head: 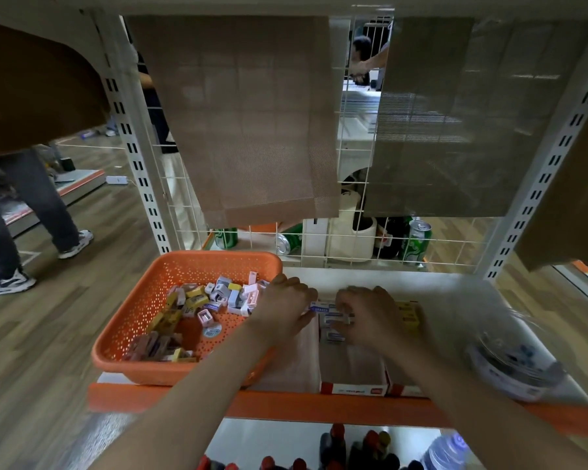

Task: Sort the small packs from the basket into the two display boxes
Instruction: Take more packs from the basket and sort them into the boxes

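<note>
- Left hand (286, 301) curls down at the far end of the middle display box (353, 389), pinching a blue-and-white eraser pack (319, 309).
- Right hand (370, 315) has its fingers bent onto the white packs (335, 334) in that box; can't tell if it grips one.
- Orange basket (133, 320) sits just left, with loose packs (218, 296) heaped inside.
- Yellow packs (408, 315) sit in the right-hand box.

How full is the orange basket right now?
Partly full: the basket holds a loose scatter of small packs, with bare mesh floor showing between them.
</note>
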